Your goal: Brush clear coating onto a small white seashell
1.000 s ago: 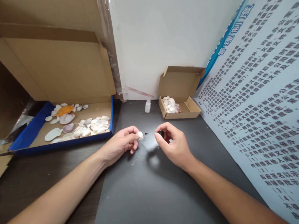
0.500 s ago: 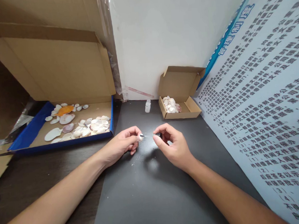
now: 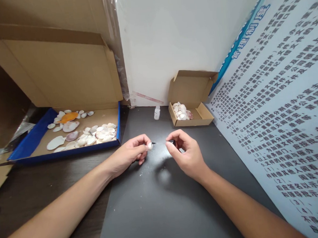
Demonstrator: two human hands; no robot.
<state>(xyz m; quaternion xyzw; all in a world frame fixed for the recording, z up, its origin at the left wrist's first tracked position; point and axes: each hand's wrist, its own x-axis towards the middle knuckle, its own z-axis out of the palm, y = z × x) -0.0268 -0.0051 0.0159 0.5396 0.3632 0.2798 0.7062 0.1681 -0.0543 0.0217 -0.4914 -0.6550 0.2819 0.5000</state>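
Observation:
A small white shell (image 3: 150,145) is pinched between the thumb and index finger of my left hand (image 3: 135,149). A thin dark tip (image 3: 153,143) shows at the shell's right side; whether it touches the shell, I cannot tell. Across from it, my right hand (image 3: 184,150) is closed around a small black cap (image 3: 172,142), partly hidden by the fingers. The link between cap and dark tip is too faint to make out. Beyond both hands, a small clear glass bottle (image 3: 156,113) stands upright without a lid on the dark mat (image 3: 154,213).
On the left, an opened blue-edged cardboard box (image 3: 68,150) holds several shells (image 3: 102,133) and an orange one (image 3: 69,117). A smaller open box (image 3: 194,122) of white shells stands at back right. A printed board (image 3: 280,99) leans along the right side; white crumbs dot the mat.
My right hand has shifted slightly right, with the black cap in it. The dark tip has also moved a little to the right of the shell. My left hand stays nearly still.

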